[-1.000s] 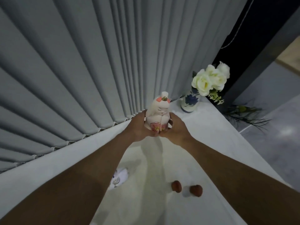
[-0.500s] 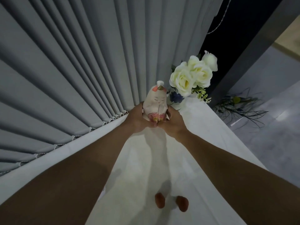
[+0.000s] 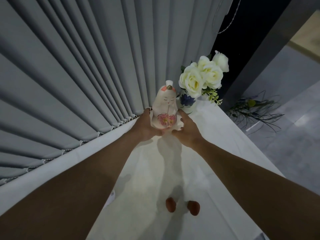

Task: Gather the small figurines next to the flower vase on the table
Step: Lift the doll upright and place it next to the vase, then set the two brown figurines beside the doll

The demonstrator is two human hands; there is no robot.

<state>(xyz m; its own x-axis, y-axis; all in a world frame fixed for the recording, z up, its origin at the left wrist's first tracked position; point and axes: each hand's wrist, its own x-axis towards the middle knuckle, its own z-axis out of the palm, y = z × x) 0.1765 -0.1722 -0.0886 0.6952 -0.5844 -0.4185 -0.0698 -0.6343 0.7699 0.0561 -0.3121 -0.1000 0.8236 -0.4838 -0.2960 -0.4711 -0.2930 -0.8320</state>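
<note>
A tall white figurine (image 3: 165, 105) with pink flowers painted on its front stands upright just left of the blue-and-white flower vase (image 3: 187, 103), which holds white roses (image 3: 201, 76). My left hand (image 3: 148, 127) cups its base from the left and my right hand (image 3: 187, 131) from the right, thumb against its side. Whether the base rests on the white table (image 3: 225, 144) is hidden by my fingers. Two small brown figurines (image 3: 170, 204) (image 3: 194, 207) stand near me between my forearms. Another white figurine (image 3: 110, 196) peeks out from under my left forearm.
Grey pleated curtains (image 3: 78, 84) hang along the table's far left edge. The table's right edge drops to a grey floor, where a dark plant spray (image 3: 254, 110) lies. A dark pillar (image 3: 256, 58) rises behind the vase.
Both hands have carried the white figurine forward and right, from mid-table to a spot beside the vase. My right-hand fingers have loosened a little.
</note>
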